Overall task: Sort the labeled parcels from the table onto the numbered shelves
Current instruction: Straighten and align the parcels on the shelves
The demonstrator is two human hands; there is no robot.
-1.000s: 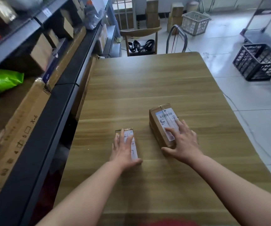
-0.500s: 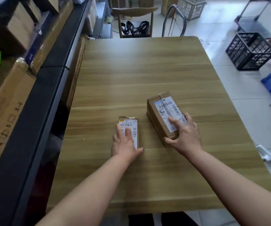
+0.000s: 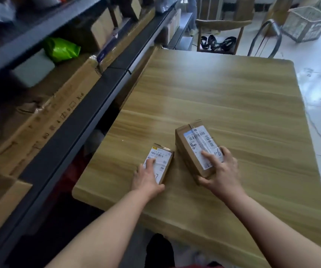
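Your right hand (image 3: 221,175) grips the larger parcel (image 3: 192,149), with the fingers over its label and the thumb hooked at the near end. Your left hand (image 3: 146,178) lies on the small parcel (image 3: 162,161) with the fingers straight. Both parcels sit just beside each other on the table (image 3: 223,93), toward its near left corner. Far of them the wood is open. The shelves (image 3: 68,136) run along the left edge.

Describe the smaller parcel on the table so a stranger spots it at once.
On the wooden table beside the shelves, two labelled cardboard parcels lie near the front edge. The smaller parcel is on the shelf side, under the left hand; it is flatter than the taller box the right hand grips.
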